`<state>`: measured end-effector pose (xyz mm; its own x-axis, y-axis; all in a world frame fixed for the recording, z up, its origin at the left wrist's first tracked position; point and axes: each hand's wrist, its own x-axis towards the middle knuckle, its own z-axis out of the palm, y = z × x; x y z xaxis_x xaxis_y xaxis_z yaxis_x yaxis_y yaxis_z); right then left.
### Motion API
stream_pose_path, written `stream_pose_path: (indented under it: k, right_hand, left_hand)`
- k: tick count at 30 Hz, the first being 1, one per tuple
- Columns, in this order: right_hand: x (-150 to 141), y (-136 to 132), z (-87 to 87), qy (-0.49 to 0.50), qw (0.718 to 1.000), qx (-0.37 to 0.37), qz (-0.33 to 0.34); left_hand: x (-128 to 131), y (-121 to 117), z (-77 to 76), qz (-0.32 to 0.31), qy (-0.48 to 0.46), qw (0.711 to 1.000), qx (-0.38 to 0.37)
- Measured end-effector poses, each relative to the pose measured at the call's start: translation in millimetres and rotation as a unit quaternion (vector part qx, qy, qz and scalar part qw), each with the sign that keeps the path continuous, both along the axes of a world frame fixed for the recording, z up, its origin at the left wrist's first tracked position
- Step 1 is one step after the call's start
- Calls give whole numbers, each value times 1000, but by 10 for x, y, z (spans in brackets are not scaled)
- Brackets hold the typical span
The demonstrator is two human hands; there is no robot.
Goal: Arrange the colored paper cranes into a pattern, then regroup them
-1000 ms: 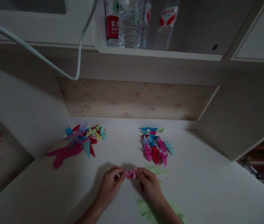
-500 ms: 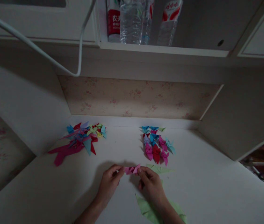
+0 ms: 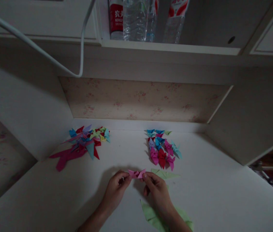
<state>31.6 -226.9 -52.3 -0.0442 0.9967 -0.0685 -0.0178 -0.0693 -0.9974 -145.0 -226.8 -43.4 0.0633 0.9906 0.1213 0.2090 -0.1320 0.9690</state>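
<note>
A small pink folded paper piece is stretched between my two hands, above the white table. My left hand pinches its left end between thumb and forefinger. The right end is pinched by my right hand in the same way. Just beyond my right hand lies a light green folded paper. Larger light green paper lies partly hidden under my right forearm. Farther back on the right sits a group of small folded paper figures in pink, red, blue and purple.
At the back left is a heap of colourful folded paper, with a large magenta piece in front. Plastic bottles stand on the shelf overhead. A white cable or arm hangs at the upper left. Side panels flank the white table.
The pink paper has gone from crumpled-looking to more level and spread, with pointed ends showing at both sides. Both hands keep their pinch. The view has shifted slightly.
</note>
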Motion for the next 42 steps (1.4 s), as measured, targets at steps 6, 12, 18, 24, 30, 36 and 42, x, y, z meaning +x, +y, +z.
stream_pose_path:
  k: [6,12,18,24,30,36,42]
  right_hand:
    - [2,-13,8,-9,1000,5,2]
    - [-12,-30,35,0,1000,17,-7]
    - [-28,-43,53,-15,1000,16,-7]
    - [-2,-52,87,-47,998,27,-26]
    - [63,-66,148,-49,997,40,-34]
    - [127,-5,155,-22,996,30,-81]
    - [116,85,68,70,990,-10,-124]
  left_hand:
    - [38,-20,11,21,-16,1000,7]
    - [76,-36,-6,38,-40,998,-29]
    - [107,-47,32,38,-56,996,-55]
    - [121,-14,60,23,-40,996,-72]
    - [69,209,227,-29,45,999,-2]
    - [144,651,690,-159,223,953,127]
    - [509,1401,937,-126,315,933,121]
